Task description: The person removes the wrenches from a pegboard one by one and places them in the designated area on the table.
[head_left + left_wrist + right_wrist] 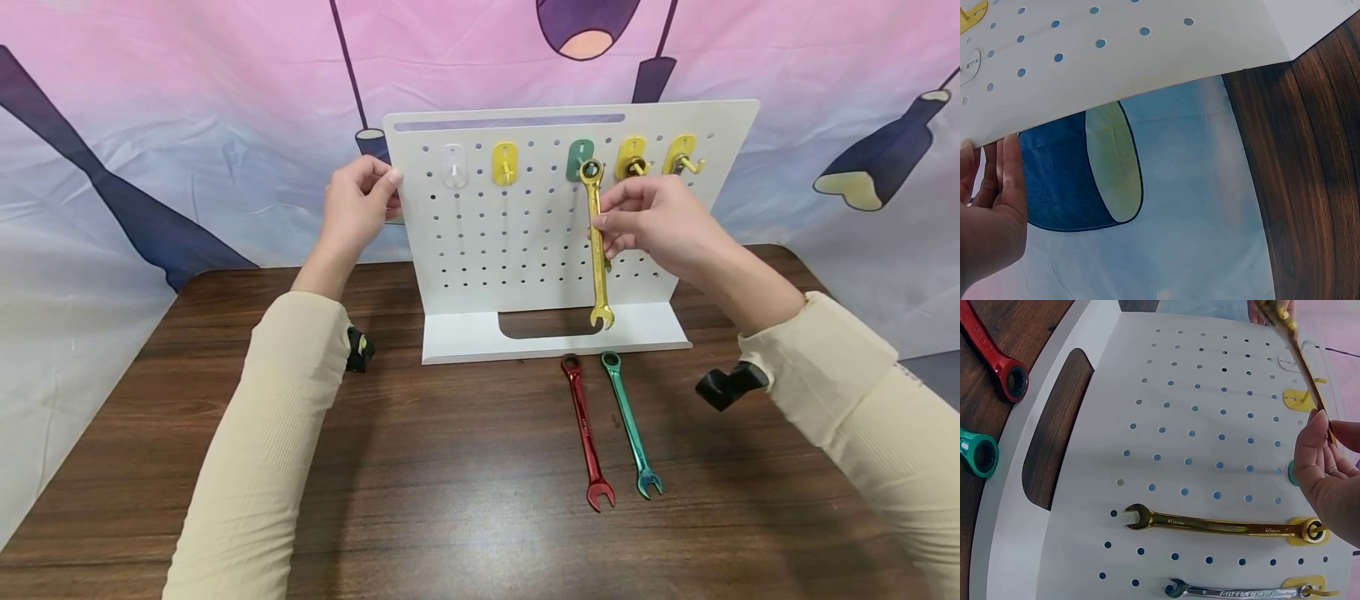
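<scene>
My left hand point(362, 200) pinches the left edge of a white pegboard point(525, 293) standing on the table. My right hand point(660, 221) holds a gold combination wrench point(597, 250) between thumb and fingers, ring end up and open end down. The wrench's ring overlaps a green hook point(579, 152) in the head view; whether the hook passes through it I cannot tell. In the right wrist view, a second gold wrench point(1229, 526) and a silver wrench point(1247, 592) hang on yellow hooks. My right hand partly hides these two in the head view.
A red wrench point(583, 425) and a green wrench point(628, 421) lie on the dark wooden table point(465, 467), in front of the board. Toward the board's left are a clear hook point(454, 165) and a yellow hook point(505, 162). A patterned cloth point(225, 167) hangs behind.
</scene>
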Motion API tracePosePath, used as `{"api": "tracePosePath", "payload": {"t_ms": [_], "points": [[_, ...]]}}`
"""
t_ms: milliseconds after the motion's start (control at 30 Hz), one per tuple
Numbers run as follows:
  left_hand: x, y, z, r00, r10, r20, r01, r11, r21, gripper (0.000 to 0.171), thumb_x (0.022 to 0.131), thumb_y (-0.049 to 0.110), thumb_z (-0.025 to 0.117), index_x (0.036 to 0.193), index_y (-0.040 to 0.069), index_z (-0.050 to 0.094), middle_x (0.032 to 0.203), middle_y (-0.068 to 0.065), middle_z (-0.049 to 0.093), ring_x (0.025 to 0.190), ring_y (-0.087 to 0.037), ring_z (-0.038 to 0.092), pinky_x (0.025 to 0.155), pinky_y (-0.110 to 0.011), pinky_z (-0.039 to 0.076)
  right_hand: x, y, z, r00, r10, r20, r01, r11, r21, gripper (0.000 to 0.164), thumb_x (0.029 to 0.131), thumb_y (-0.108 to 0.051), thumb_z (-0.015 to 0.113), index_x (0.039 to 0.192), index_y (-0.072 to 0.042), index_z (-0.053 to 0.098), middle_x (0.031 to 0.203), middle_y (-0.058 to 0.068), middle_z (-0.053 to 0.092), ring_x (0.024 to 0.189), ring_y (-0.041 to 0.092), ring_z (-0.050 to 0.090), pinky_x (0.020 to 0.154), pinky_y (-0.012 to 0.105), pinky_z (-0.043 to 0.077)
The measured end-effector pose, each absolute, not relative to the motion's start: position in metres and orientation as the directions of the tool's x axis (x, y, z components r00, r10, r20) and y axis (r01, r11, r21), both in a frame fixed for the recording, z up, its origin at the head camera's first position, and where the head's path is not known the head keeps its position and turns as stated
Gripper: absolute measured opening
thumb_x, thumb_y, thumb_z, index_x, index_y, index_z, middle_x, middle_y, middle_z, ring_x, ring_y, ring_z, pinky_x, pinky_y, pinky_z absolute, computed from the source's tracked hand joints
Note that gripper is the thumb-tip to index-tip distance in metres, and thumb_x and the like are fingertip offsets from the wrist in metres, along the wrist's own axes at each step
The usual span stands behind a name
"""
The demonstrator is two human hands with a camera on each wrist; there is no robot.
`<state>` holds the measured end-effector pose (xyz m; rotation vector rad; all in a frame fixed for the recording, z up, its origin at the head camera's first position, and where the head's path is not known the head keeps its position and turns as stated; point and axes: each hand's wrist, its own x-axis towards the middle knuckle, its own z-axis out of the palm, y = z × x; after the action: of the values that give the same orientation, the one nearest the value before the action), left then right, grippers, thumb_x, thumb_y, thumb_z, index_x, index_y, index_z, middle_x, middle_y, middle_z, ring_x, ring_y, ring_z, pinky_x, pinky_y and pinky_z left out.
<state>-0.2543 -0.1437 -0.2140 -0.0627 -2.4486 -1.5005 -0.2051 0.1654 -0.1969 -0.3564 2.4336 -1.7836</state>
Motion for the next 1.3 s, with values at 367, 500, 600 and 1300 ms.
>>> {"api": "tracePosePath", "payload": {"t_ms": [367,500,600,1300], "points": [[-0.254,-0.144,-0.215,-0.962,-0.095,0.258,0.188,0.456,0.870,0.020,0.094,0.023,0.050,0.092,0.004,0.055,0.088,-0.006,0.057,0.077,-0.014,0.060,0.076,-0.025,0.054,-0.204,0.166,-0.194,-0.963,-0.262,0.067,-0.140,0.272,-0.952,0.013,0.089,0.000,0.056,0.098,0.009,0.052,0.081,0.011,0.062,0.065,0.017,0.059,0.064,0.029,0.057],[-0.255,-0.143,-0.216,-0.962,-0.095,0.257,0.187,0.457,0.870,0.020,0.094,0.023,0.050,0.092,0.004,0.055,0.089,-0.006,0.057,0.078,-0.014,0.060,0.076,-0.024,0.054,-0.201,0.168,-0.195,-0.966,-0.250,0.066,-0.144,0.308,-0.941,0.012,0.089,0.000,0.056,0.097,0.008,0.052,0.080,0.009,0.062,0.063,0.017,0.059,0.063,0.028,0.056],[-0.254,-0.144,-0.216,-0.963,-0.098,0.251,0.183,0.446,0.876,0.019,0.094,0.023,0.050,0.091,0.005,0.055,0.089,-0.006,0.057,0.080,-0.015,0.060,0.077,-0.025,0.054,-0.199,0.170,-0.196,-0.965,-0.251,0.072,-0.155,0.330,-0.931,0.013,0.089,0.000,0.057,0.097,0.008,0.052,0.079,0.009,0.063,0.063,0.017,0.060,0.062,0.028,0.056],[-0.256,-0.144,-0.216,-0.962,-0.095,0.258,0.189,0.454,0.871,0.019,0.094,0.023,0.050,0.093,0.004,0.055,0.090,-0.006,0.058,0.081,-0.015,0.060,0.077,-0.024,0.054,-0.181,0.217,-0.255,-0.948,-0.309,-0.076,-0.077,0.454,-0.888,0.015,0.090,-0.001,0.055,0.097,0.010,0.050,0.078,0.011,0.061,0.065,0.020,0.061,0.064,0.034,0.057]]}}
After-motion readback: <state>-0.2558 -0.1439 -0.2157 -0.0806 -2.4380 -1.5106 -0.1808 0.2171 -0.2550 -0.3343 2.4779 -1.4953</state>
